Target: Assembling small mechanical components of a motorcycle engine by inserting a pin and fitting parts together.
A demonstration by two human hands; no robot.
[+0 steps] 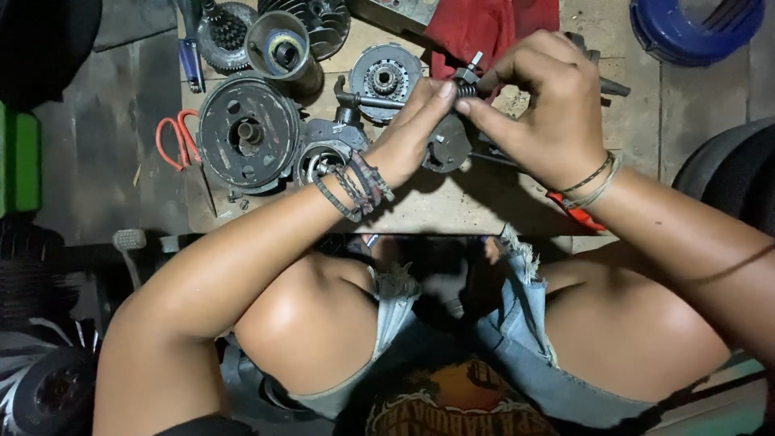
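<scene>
Both hands point(484, 113) pinch a small metal shaft point(468, 79).

On the board point(452, 211), both hands meet near the far edge: the left hand point(409, 133) at nine o'clock of the small shaft part point(468, 78), the right hand point(542, 105) at three. The large round drum point(249, 133) lies at nine o'clock of the left hand, the scissors point(178, 139) just beyond it, and the cloth point(484, 24) at twelve.

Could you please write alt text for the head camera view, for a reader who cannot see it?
Seen from above, a person's left hand and right hand pinch a small metal shaft with a spring over a wooden board strewn with greasy engine parts, a round clutch drum, red-handled scissors and a red cloth.
</scene>
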